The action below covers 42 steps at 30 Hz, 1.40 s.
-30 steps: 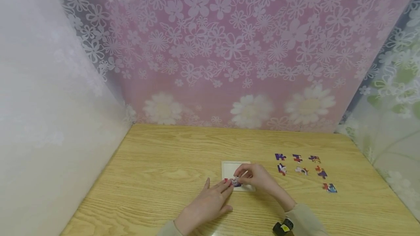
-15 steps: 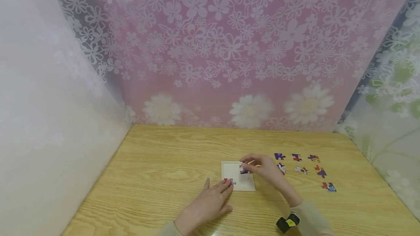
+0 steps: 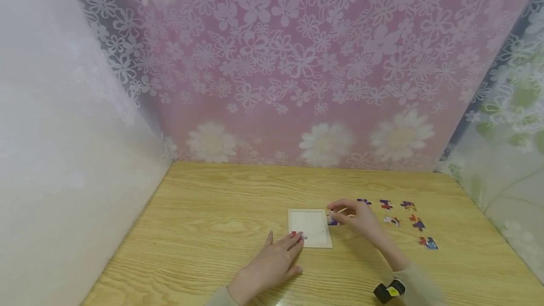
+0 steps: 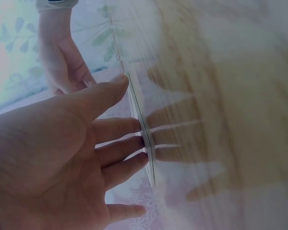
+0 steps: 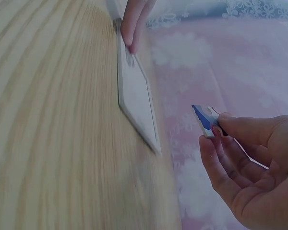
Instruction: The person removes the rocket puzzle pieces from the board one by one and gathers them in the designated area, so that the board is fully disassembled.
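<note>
A square white puzzle tray [image 3: 309,211] lies on the wooden table. Straight fingers of my left hand [image 3: 272,259] rest on its lower left corner, partly covering a small red and white puzzle piece [image 3: 294,233] there. Between thumb and fingertips my right hand [image 3: 359,221] pinches a blue and white puzzle piece [image 5: 203,120], held just past the tray's right edge and raised off the table in the right wrist view. In the left wrist view the left hand [image 4: 62,153] touches the tray's edge [image 4: 143,124].
Several loose puzzle pieces [image 3: 392,221] lie in rows to the right of the tray, some partly behind the right hand. One piece [image 3: 428,242] lies nearest me at the right. Pale patterned sheets [image 3: 255,60] enclose the table at the back and both sides.
My right hand has lifted the pinched puzzle piece from the tray's lower part and carried it up and right, past the tray's edge. The left hand has stayed in place.
</note>
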### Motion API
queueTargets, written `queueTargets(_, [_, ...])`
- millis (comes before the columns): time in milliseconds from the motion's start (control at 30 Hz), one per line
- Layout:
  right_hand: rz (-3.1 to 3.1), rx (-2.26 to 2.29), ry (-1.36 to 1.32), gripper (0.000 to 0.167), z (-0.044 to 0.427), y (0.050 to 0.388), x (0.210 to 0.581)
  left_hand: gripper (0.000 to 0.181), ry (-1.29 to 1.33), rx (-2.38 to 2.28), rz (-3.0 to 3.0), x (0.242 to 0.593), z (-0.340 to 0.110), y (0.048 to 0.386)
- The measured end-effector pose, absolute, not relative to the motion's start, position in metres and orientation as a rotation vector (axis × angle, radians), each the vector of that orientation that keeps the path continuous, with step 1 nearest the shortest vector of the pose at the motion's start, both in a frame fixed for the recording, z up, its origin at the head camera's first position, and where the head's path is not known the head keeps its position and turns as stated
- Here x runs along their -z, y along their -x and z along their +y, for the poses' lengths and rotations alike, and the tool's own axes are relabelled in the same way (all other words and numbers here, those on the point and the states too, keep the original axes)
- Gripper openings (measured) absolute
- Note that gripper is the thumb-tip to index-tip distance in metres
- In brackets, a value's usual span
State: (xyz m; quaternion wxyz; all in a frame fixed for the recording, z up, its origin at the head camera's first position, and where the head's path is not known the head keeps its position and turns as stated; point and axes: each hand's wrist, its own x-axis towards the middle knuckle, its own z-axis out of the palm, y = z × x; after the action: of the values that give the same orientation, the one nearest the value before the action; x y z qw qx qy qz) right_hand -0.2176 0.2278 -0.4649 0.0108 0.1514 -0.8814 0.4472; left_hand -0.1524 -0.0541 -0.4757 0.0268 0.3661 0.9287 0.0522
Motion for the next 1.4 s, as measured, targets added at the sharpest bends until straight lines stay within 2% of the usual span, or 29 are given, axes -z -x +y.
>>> queueTargets(767, [-2.871, -1.232, -0.165, 0.04, 0.346, 0.185, 0.46, 0.067, -1.148, -0.167, 2.872, 0.477, -0.054, 0.152])
queueTargets(967, [-2.916, -1.211, -0.115, 0.039, 0.362, 0.179, 0.463, 0.066, -1.148, -0.148, 2.878, 0.476, -0.054, 0.152])
queueTargets(1167, [-2.933, -1.142, -0.266, 0.028, 0.371, 0.178, 0.469, 0.067, -1.14, -0.141, 2.877, 0.476, -0.054, 0.152])
queueTargets(1400, [-3.027, -1.179, -0.17, 0.031, 0.378, 0.178, 0.476, 0.067, -1.134, -0.136, 2.876, 0.476, -0.053, 0.151])
